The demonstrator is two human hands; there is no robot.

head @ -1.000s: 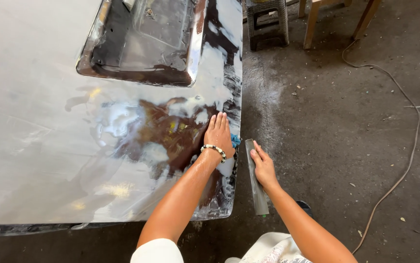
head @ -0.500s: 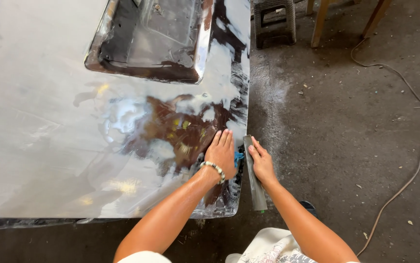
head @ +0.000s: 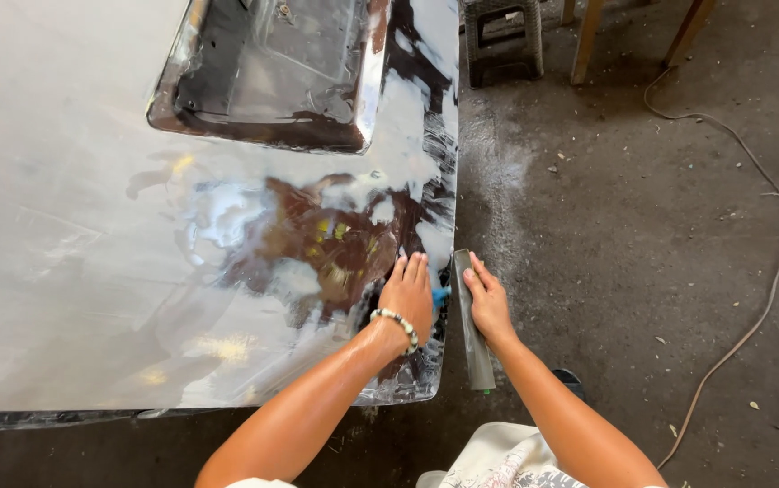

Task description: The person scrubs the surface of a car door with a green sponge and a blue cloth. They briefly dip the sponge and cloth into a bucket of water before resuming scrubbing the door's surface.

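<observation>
Two bare hands at the right edge of a large glossy silver-white moulded panel [head: 91, 271] with a dark brown patch.

Left hand [head: 407, 294], bead bracelet [head: 396, 323] at the wrist, flat and open on the wet surface near the front right corner, gripping nothing. Right hand [head: 487, 303] just beside, fingers spread open, pressing on a long grey flat strip [head: 472, 330] along the panel's right edge. Small blue piece [head: 441, 295] between the hands. Rectangular recessed basin [head: 272, 68] toward the far edge.

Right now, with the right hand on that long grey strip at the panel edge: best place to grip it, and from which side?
Grip the grey strip at its lower half, coming from the floor side. That side is open; the other long edge lies close along the shiny panel. The right hand already lies on the upper part, and the left hand presses flat on the panel beside it.
</observation>
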